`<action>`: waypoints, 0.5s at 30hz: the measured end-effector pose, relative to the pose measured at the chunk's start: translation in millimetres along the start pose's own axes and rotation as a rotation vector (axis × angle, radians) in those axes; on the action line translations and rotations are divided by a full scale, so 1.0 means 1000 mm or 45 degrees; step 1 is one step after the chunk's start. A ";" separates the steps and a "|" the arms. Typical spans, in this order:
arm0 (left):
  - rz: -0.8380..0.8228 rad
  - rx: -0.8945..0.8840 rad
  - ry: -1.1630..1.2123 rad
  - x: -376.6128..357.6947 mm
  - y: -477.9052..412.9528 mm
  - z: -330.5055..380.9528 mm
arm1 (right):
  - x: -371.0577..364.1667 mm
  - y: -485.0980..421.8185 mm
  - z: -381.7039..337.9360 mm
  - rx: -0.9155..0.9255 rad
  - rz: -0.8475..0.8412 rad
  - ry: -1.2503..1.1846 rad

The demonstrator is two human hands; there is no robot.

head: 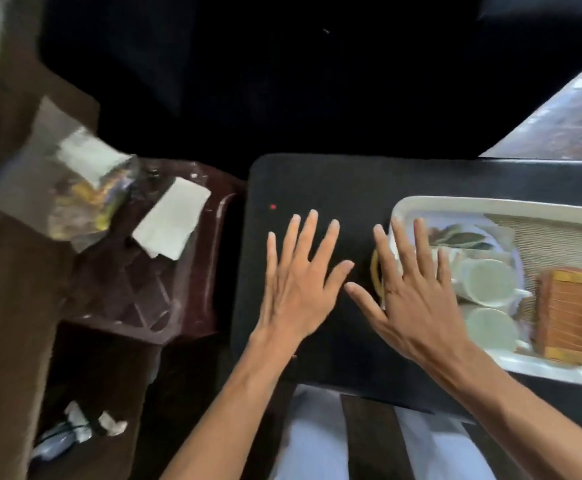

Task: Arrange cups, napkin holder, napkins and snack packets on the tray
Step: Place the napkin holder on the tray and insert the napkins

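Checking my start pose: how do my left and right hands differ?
The left hand is over the bare black table; the right hand overlaps the left rim of the tray. The left hand's fingers lean rightward, the right hand's leftward. Both are open, fingers spread, holding nothing.

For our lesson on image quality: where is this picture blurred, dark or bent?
Head view: motion blur smears the picture's left, softening the snack packets and napkins; the top is nearly black; the left hand and right hand look sharper; the tray rim curves, likely from the wide lens.
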State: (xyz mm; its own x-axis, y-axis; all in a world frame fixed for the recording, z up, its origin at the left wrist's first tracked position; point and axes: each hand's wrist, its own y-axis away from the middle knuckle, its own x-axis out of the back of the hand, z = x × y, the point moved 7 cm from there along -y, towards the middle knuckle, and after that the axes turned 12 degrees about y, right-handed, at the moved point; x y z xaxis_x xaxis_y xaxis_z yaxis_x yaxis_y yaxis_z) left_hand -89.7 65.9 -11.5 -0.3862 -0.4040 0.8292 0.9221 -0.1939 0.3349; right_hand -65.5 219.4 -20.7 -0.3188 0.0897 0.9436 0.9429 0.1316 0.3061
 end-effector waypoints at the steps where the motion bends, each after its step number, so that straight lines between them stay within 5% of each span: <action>1: 0.040 0.052 -0.019 0.014 0.002 -0.026 | -0.001 -0.008 -0.021 0.044 0.008 0.012; 9: 0.287 0.300 -0.096 0.097 0.009 -0.207 | -0.011 -0.069 -0.172 0.324 -0.039 0.125; 15: 0.330 0.379 -0.081 0.120 -0.003 -0.274 | -0.029 -0.100 -0.255 0.389 -0.093 0.170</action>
State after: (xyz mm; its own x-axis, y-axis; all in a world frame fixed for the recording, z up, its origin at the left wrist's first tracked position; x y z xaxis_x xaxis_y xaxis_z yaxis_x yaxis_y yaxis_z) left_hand -145.5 -226.8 -35.2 -0.1459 -0.3472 0.9264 0.9596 0.1782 0.2179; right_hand -126.1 -48.0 -46.0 -0.3501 -0.0579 0.9349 0.8391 0.4244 0.3404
